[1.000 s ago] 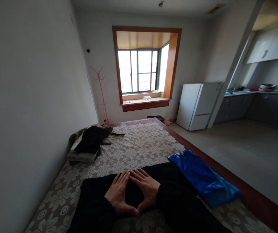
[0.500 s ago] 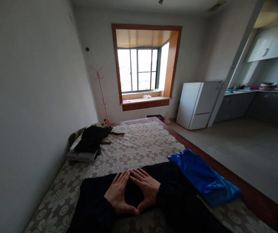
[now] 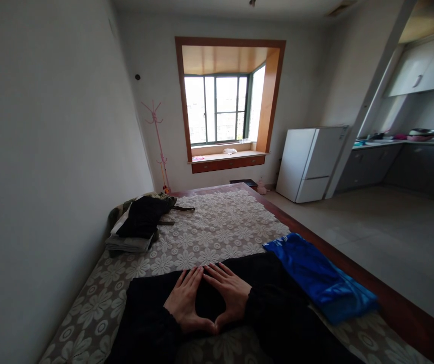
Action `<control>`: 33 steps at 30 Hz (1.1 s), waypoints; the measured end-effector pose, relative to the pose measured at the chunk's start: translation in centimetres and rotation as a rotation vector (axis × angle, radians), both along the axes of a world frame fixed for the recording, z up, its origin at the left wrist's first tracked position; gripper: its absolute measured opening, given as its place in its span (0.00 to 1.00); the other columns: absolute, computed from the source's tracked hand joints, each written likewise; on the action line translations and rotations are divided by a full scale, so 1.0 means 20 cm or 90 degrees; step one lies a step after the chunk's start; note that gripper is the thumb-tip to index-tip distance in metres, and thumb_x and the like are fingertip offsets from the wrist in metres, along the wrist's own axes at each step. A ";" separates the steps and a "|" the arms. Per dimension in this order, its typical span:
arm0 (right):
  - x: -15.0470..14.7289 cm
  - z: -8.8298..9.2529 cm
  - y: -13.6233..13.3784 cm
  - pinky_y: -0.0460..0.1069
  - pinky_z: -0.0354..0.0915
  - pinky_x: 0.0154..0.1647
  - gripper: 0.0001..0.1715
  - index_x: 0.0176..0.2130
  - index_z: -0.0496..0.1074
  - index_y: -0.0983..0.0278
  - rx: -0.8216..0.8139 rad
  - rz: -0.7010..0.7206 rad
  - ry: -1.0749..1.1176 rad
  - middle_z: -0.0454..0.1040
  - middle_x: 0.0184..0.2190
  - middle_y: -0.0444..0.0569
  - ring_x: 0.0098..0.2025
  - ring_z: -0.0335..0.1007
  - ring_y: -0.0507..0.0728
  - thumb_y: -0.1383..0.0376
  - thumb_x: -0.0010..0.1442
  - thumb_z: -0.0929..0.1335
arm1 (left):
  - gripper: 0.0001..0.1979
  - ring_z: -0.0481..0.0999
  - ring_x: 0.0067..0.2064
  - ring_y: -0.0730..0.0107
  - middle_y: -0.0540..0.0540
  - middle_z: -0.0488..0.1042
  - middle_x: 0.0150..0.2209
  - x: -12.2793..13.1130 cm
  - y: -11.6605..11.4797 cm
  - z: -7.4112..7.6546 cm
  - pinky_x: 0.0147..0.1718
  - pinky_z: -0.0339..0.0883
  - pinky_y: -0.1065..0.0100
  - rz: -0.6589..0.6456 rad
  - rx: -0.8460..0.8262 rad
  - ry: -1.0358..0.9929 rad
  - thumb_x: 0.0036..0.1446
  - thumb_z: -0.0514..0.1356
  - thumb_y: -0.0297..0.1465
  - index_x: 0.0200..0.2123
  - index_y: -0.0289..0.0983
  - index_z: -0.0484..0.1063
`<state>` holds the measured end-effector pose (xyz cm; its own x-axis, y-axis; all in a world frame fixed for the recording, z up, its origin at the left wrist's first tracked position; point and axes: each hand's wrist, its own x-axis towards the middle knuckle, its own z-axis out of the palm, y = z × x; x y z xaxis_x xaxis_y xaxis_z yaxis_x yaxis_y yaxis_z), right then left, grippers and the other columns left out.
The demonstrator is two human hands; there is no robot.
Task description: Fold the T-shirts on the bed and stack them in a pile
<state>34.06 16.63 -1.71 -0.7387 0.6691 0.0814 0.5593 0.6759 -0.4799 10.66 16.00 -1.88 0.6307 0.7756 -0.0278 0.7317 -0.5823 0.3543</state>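
My left hand [image 3: 187,302] lies palm down on black fabric [image 3: 209,302], its fingers stretched out. Opposite it, my right hand [image 3: 232,294] rests flat on the same fabric, also with fingers extended. The thumb tips meet and the index fingertips are close together, framing a diamond-shaped gap of black. Neither hand holds anything. Dark sleeves cover both wrists, and I cannot tell whether the black fabric is a loose garment or clothed legs. A folded blue garment [image 3: 315,275] lies to the right of my right hand.
The bed has a floral cover [image 3: 217,230] and a reddish wooden edge [image 3: 288,217]. Folded clothes [image 3: 141,220] are piled at the left by the wall. Beyond stand a pink coat rack [image 3: 158,134], a bay window [image 3: 217,108] and a white fridge [image 3: 307,162]. Kitchen cabinets [image 3: 372,164] are at right.
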 end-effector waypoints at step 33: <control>0.00 -0.03 0.01 0.63 0.28 0.73 0.53 0.73 0.44 0.61 0.009 -0.118 -0.073 0.46 0.73 0.50 0.74 0.34 0.66 0.36 0.62 0.59 | 0.48 0.47 0.72 0.47 0.42 0.51 0.71 -0.01 -0.01 -0.01 0.69 0.36 0.40 0.153 0.104 0.095 0.57 0.46 0.63 0.71 0.38 0.52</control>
<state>34.15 16.90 -2.22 -0.6084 0.7935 0.0144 0.7246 0.5628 -0.3976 10.47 15.79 -2.12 0.4277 0.9034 0.0310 0.8919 -0.4273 0.1481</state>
